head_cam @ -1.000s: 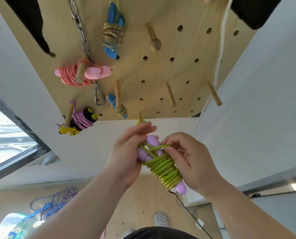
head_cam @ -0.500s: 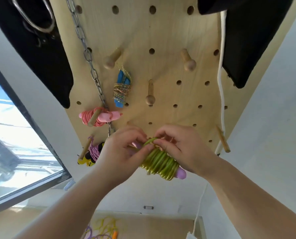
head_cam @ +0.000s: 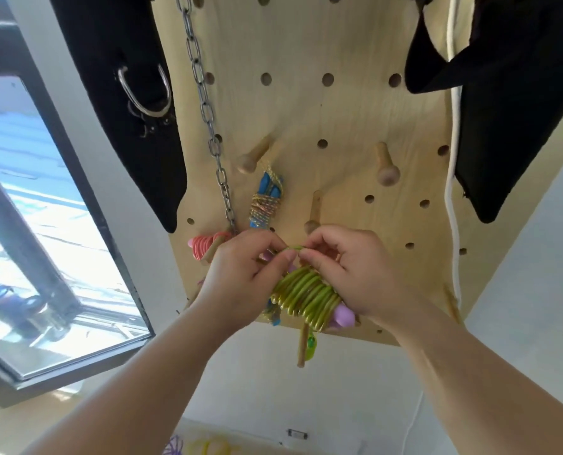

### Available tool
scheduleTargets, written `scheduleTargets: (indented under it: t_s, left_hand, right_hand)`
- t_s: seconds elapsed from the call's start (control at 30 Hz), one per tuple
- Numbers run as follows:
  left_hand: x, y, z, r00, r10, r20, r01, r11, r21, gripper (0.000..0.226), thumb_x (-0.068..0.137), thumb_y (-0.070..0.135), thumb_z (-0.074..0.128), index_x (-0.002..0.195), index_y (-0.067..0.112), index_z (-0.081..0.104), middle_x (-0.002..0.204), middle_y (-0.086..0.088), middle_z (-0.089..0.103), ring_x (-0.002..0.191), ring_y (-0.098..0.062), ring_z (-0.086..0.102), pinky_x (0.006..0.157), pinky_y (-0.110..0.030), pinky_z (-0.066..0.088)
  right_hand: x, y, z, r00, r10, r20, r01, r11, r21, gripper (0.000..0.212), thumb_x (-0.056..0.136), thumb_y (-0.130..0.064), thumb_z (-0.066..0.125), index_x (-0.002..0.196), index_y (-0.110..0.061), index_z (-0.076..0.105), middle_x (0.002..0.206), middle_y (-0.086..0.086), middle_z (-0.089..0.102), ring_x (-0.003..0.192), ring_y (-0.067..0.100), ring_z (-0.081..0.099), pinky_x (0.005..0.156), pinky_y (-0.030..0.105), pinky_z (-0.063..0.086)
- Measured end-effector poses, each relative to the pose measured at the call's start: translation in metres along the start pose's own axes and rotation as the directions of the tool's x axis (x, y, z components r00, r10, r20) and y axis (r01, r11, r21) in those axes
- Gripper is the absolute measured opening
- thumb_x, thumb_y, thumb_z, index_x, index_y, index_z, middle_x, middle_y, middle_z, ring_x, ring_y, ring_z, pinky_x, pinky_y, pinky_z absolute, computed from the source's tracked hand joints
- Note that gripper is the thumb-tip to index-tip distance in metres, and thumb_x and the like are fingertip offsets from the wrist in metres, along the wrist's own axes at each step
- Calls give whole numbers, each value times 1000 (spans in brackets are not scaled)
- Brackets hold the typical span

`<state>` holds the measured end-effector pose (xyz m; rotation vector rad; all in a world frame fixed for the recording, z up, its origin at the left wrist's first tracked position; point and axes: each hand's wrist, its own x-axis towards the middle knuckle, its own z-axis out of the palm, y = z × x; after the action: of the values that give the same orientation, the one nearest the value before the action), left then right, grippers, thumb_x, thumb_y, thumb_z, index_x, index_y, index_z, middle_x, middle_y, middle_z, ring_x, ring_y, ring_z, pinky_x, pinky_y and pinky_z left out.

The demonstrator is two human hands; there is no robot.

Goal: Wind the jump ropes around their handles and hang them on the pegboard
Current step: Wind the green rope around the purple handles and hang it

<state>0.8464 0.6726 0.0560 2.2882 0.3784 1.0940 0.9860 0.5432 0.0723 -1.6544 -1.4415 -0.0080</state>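
Observation:
A green jump rope [head_cam: 306,295] is coiled tightly round its purple handles [head_cam: 344,316] and held up against the wooden pegboard [head_cam: 306,103]. My left hand [head_cam: 240,284] and my right hand [head_cam: 349,274] both pinch a loose green loop of that rope at its top, thumbs almost touching. A wooden peg [head_cam: 313,211] sticks out just above my hands. A blue-handled wound rope [head_cam: 267,201] hangs from a peg, and a pink wound rope [head_cam: 204,247] sits at the left, partly behind my left hand.
A steel chain [head_cam: 208,116] hangs down the board's left side. Black fabric pieces [head_cam: 126,93] hang at both upper corners, with a white cord [head_cam: 452,159] on the right. Two knobbed pegs [head_cam: 385,165] stand bare. A window [head_cam: 27,224] is at the left. Loose ropes [head_cam: 201,448] lie on the floor below.
My view has tilted upward and closer to the board. Both hands have carried the green bundle higher, up to just below a peg, and now pinch its top loop together.

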Motion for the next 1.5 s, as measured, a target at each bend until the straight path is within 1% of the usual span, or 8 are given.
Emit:
scheduleTargets:
  t_s: [0.1, 0.2, 0.6, 0.9, 1.1, 1.27, 1.37, 1.5]
  left_hand:
    - [8, -2, 12, 991, -125, 49, 129, 989, -77, 9, 91, 28, 71, 82, 27, 68, 86, 10, 68, 85, -9, 63, 70, -26, 52]
    - [15, 2, 17, 995, -77, 60, 83, 992, -95, 9, 90, 24, 72, 82, 26, 68, 88, 9, 68, 87, -11, 63, 72, -35, 54]
    - [26, 13, 11, 993, -90, 82, 100, 987, -128, 13, 96, 20, 66, 85, 26, 65, 93, 7, 66, 84, -1, 61, 64, -11, 46]
    - [29, 2, 20, 1000, 4, -16, -3, 1000, 24, 12, 99, 26, 59, 88, 30, 62, 84, 17, 63, 84, -2, 60, 67, -25, 49]
    - [45, -11, 19, 998, -3, 62, 14, 983, -183, 11, 99, 22, 61, 88, 24, 62, 84, 7, 65, 80, -13, 62, 69, -28, 53]
    - [47, -21, 28, 990, -77, 117, 119, 902, -415, 12, 94, 33, 61, 87, 23, 63, 91, -14, 68, 86, -35, 65, 74, -57, 56]
    - [45, -22, 31, 990, -89, 113, 130, 888, -440, 15, 92, 37, 61, 87, 23, 64, 94, -17, 69, 92, -44, 64, 81, -68, 52]
    - [42, -20, 35, 989, -128, 73, 147, 884, -444, 11, 94, 27, 60, 87, 20, 64, 93, -11, 71, 89, -35, 66, 80, -60, 56]
  right_hand:
    - [0, 12, -3, 1000, -12, -21, 10, 998, -69, 3, 94, -23, 68, 93, -21, 70, 77, -14, 68, 76, 5, 65, 66, 17, 49]
    - [1, 17, -12, 997, -46, -63, 39, 994, -106, 5, 94, -20, 69, 96, -18, 72, 79, -12, 69, 77, 3, 65, 65, 12, 47]
    - [19, 19, -21, 996, 20, -86, -18, 1000, 24, 9, 91, -17, 72, 85, -23, 71, 75, -13, 69, 76, 7, 67, 65, 16, 50]
    - [27, 24, -21, 997, 62, -46, -55, 990, 131, 8, 92, -16, 71, 84, -15, 69, 74, -7, 69, 74, 11, 67, 65, 23, 53]
    - [32, 31, -17, 995, 104, -10, -97, 956, 278, 13, 94, -15, 68, 83, -8, 65, 77, 0, 70, 74, 15, 66, 67, 32, 53]
    - [38, 39, -13, 965, 257, 55, -246, 812, 530, 13, 94, -12, 67, 83, -6, 63, 73, 4, 63, 69, 17, 55, 63, 27, 46]
    - [39, 39, -16, 946, 312, 91, -315, 809, 497, 10, 94, -16, 68, 87, -9, 66, 76, 3, 67, 72, 17, 58, 66, 30, 48]
    - [18, 17, -29, 930, 358, 77, -354, 825, 441, 19, 92, -40, 65, 106, -27, 67, 101, -11, 71, 95, 7, 68, 79, 30, 57]
